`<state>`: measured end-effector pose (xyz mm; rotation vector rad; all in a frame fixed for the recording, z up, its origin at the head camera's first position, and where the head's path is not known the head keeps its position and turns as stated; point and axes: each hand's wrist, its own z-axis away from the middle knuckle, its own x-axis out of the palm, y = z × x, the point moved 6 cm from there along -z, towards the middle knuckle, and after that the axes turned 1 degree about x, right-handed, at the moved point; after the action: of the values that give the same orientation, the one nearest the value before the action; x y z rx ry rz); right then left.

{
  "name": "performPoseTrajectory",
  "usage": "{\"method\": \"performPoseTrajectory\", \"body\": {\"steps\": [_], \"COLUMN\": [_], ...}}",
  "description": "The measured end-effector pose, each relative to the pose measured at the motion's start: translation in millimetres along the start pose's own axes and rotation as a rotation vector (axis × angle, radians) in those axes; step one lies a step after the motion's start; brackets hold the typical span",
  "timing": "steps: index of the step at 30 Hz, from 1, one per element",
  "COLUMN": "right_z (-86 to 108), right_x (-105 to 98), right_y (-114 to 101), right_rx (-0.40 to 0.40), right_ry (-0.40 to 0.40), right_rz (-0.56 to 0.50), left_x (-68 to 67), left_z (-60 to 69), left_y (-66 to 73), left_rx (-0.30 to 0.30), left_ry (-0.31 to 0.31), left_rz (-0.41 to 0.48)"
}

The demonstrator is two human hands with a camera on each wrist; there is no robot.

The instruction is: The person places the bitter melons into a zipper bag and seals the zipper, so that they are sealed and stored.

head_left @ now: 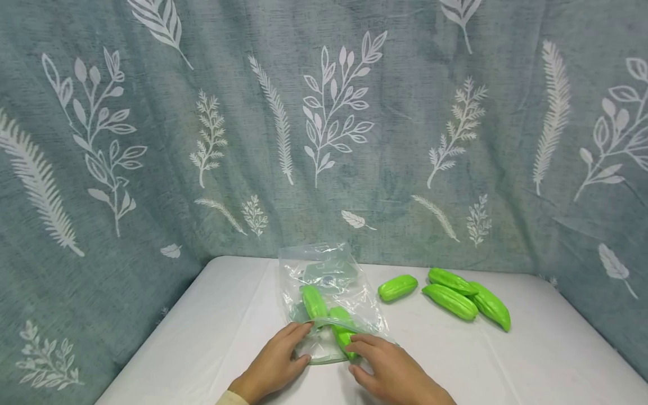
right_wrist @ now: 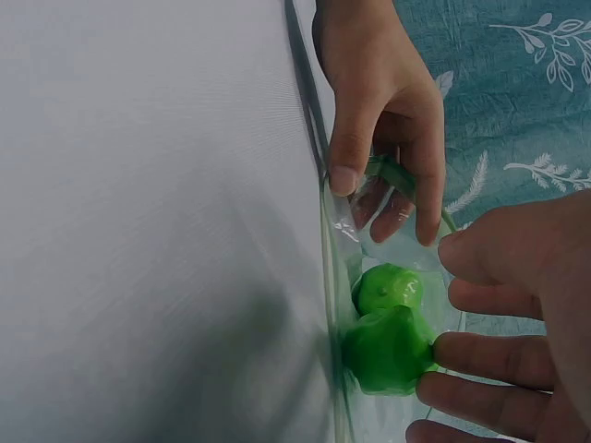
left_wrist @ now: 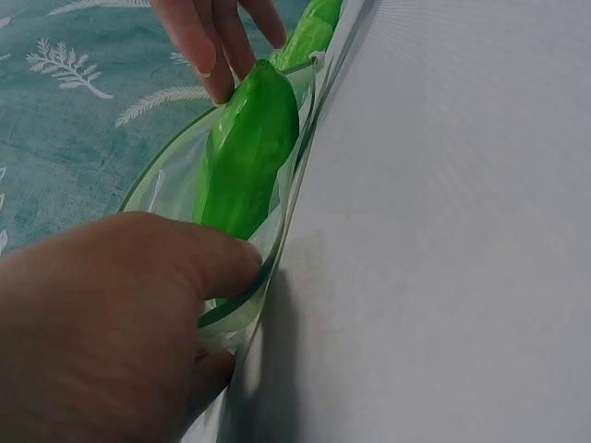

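Note:
A clear zip bag (head_left: 361, 306) with a green-edged mouth lies on the table, its mouth towards me. Two bright green cucumber-like vegetables are in it. One vegetable (head_left: 314, 302) lies deeper, at the left; the other vegetable (left_wrist: 249, 152) sits at the mouth with its near end sticking out. My left hand (head_left: 275, 360) pinches the left side of the bag's mouth between thumb and fingers. At the right side, my right hand (head_left: 390, 365) touches the nearer vegetable with fairly straight fingertips, the thumb held apart in the right wrist view.
Beyond my right hand lies a single green vegetable (head_left: 397, 288). Farther right, several more are piled together, one vegetable (head_left: 450, 302) in front. The white table (head_left: 228, 304) ends at a patterned blue-green curtain (head_left: 405, 140) behind and at the sides.

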<state>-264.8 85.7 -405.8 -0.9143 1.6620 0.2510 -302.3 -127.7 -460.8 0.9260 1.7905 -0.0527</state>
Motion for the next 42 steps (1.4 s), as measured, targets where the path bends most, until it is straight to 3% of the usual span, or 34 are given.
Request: {"method": "performPoseTrajectory", "body": {"steps": [10,17,35,42], "right_z": [-0.5,-0.4,0.7,1.7], "right_x": [10.9,20.7,27.7,14.0], "right_y": [-1.7,0.0,1.7,-5.0], "right_rx": [0.020,0.060,0.054,0.012], "right_ry": [0.001,-0.051,-0.088,-0.014], "right_rz": [0.030,0.052,0.060,0.107], "left_x": [-6.1,-6.2,-2.8,-1.4], "left_z": [6.2,5.9,2.8,0.5], "left_y": [-1.9,-0.5,2.7,2.6], "left_rx": [-0.010,-0.010,0.027,0.004], "left_ry": [0.020,0.024,0.035,0.010], "left_rz": [-0.005,-0.017,-0.030,-0.011]}}
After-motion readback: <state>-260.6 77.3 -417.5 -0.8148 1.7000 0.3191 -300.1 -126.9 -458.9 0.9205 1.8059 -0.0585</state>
